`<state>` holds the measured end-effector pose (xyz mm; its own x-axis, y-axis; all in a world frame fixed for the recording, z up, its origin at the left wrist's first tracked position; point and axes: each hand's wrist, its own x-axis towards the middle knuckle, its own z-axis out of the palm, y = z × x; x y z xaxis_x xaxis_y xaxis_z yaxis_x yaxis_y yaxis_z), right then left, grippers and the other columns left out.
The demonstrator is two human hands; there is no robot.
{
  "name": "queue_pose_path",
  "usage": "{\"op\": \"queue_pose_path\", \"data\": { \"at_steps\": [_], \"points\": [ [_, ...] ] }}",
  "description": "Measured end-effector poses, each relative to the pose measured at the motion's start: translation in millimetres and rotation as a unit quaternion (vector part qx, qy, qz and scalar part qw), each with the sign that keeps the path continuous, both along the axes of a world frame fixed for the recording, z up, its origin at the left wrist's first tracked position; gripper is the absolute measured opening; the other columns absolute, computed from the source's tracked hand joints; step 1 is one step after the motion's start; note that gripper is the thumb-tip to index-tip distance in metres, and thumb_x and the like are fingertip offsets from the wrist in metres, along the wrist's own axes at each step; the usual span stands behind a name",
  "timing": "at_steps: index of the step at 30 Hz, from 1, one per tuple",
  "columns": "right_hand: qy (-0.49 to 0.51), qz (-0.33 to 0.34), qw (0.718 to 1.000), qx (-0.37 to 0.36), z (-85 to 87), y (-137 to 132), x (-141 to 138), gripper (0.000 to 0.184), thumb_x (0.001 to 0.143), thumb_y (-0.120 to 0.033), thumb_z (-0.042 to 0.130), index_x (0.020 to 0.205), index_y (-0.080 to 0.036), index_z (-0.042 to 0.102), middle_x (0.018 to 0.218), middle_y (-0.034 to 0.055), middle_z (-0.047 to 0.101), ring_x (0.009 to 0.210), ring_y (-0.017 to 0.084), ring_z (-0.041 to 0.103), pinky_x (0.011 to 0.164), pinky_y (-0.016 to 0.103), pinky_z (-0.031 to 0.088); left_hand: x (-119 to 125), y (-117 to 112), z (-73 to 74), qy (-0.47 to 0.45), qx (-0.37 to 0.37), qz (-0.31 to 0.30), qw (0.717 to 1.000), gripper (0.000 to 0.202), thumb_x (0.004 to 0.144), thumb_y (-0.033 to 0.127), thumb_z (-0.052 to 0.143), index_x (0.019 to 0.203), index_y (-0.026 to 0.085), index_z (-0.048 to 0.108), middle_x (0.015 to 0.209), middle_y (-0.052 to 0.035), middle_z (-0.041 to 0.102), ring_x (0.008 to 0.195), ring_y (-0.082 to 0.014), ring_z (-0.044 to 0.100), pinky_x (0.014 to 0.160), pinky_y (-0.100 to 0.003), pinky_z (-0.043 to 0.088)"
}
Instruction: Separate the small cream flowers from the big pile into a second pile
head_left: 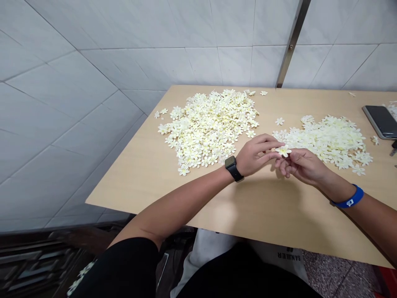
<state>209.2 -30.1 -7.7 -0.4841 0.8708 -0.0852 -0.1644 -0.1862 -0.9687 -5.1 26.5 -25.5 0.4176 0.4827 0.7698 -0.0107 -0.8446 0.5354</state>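
Note:
My left hand [256, 155] and my right hand [300, 166] meet above the wooden table [139, 174], pinching a small cream-white fabric flower [283, 151] between their fingertips. Behind my left hand lies a large heap of similar flowers [207, 126]. A second, flatter heap of pale flowers [325, 138] spreads just beyond my right hand, nearly touching its knuckles. A black smartwatch [232, 167] circles my left wrist, and a blue wristband [349, 198] circles my right.
A black smartphone [380, 122] lies at the table's far right edge. White tiled walls with a metal strip [291, 41] border the table's back and left sides. A few loose flowers lie around the heaps.

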Motion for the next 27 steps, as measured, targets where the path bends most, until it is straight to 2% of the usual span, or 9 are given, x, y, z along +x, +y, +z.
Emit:
{"op": "queue_pose_path", "data": {
  "at_steps": [4, 9, 11, 14, 18, 20, 23, 27],
  "points": [
    [0.015, 0.000, 0.999, -0.040, 0.7, 1.8, 2.0, 0.041, 0.080, -0.055, 0.087, 0.084, -0.016, 0.078, 0.079, 0.0089, 0.077, 0.060, 0.015, 0.070, 0.056, 0.025, 0.059, 2.9, -4.8, 1.9, 0.000, -0.009, -0.013, 1.000, 0.025, 0.102, 0.037, 0.064, 0.113, 0.020, 0.080, 0.108, -0.0097, 0.075, 0.100, -0.0156, 0.071, 0.089, -0.031, 0.060],
    [-0.002, 0.003, 0.999, -0.039, 5.5, -1.6, -6.4, 0.045, 0.072, -0.052, 0.094, 0.094, -0.016, 0.078, 0.072, 0.0054, 0.074, 0.055, 0.014, 0.067, 0.049, 0.023, 0.055, 6.4, -10.4, -1.7, 0.026, -0.016, -0.023, 0.999, 0.027, 0.103, 0.038, 0.062, 0.111, 0.021, 0.081, 0.106, -0.0099, 0.076, 0.104, -0.0180, 0.071, 0.095, -0.034, 0.060],
    [-0.011, 0.006, 1.000, -0.021, 6.0, -2.9, -9.1, 0.045, 0.075, -0.055, 0.091, 0.093, -0.016, 0.077, 0.068, 0.0041, 0.071, 0.052, 0.014, 0.064, 0.045, 0.023, 0.052, 7.1, -11.4, -2.9, 0.028, -0.025, -0.033, 0.999, 0.026, 0.104, 0.036, 0.061, 0.111, 0.021, 0.081, 0.112, -0.0106, 0.075, 0.105, -0.0178, 0.071, 0.094, -0.035, 0.061],
    [-0.025, -0.006, 1.000, 0.013, 4.9, -3.3, -10.8, 0.040, 0.084, -0.055, 0.084, 0.081, -0.015, 0.076, 0.067, 0.0042, 0.069, 0.052, 0.013, 0.062, 0.045, 0.024, 0.050, 6.5, -10.8, -2.7, 0.041, -0.031, -0.048, 0.998, 0.028, 0.106, 0.030, 0.053, 0.115, 0.021, 0.079, 0.130, -0.0125, 0.070, 0.106, -0.0172, 0.071, 0.094, -0.036, 0.062],
    [-0.042, -0.035, 0.998, 0.032, 3.1, -2.6, -10.6, 0.037, 0.083, -0.051, 0.085, 0.076, -0.016, 0.076, 0.061, 0.0026, 0.066, 0.052, 0.013, 0.061, 0.048, 0.026, 0.052, 4.0, -8.8, -1.2, 0.081, -0.013, -0.081, 0.993, 0.038, 0.108, 0.022, 0.042, 0.130, 0.021, 0.072, 0.135, -0.0126, 0.070, 0.127, -0.0202, 0.066, 0.109, -0.041, 0.058],
    [-0.050, -0.053, 0.997, 0.036, 2.7, -3.1, -10.5, 0.037, 0.083, -0.051, 0.086, 0.075, -0.016, 0.074, 0.057, 0.0014, 0.063, 0.048, 0.013, 0.059, 0.047, 0.026, 0.049, 3.1, -8.5, -1.3, 0.090, -0.013, -0.083, 0.992, 0.039, 0.108, 0.024, 0.041, 0.136, 0.020, 0.068, 0.138, -0.0132, 0.069, 0.132, -0.0210, 0.064, 0.113, -0.042, 0.056],
    [-0.054, -0.094, 0.993, 0.042, 2.0, -4.2, -11.1, 0.042, 0.087, -0.054, 0.081, 0.070, -0.018, 0.069, 0.053, 0.0001, 0.059, 0.045, 0.012, 0.053, 0.045, 0.026, 0.044, 3.1, -9.0, -2.0, 0.094, -0.015, -0.066, 0.993, 0.041, 0.106, 0.038, 0.054, 0.140, 0.018, 0.065, 0.141, -0.0152, 0.068, 0.134, -0.0240, 0.064, 0.114, -0.043, 0.056],
    [-0.057, -0.117, 0.990, 0.054, -0.6, -4.1, -13.7, 0.046, 0.089, -0.064, 0.074, 0.078, -0.019, 0.070, 0.053, -0.0012, 0.057, 0.049, 0.013, 0.054, 0.051, 0.029, 0.047, 4.3, -8.9, -2.7, 0.085, 0.009, -0.032, 0.996, 0.052, 0.099, 0.047, 0.066, 0.141, 0.016, 0.064, 0.140, -0.0168, 0.069, 0.133, -0.0247, 0.066, 0.112, -0.041, 0.057]
  ]
}}
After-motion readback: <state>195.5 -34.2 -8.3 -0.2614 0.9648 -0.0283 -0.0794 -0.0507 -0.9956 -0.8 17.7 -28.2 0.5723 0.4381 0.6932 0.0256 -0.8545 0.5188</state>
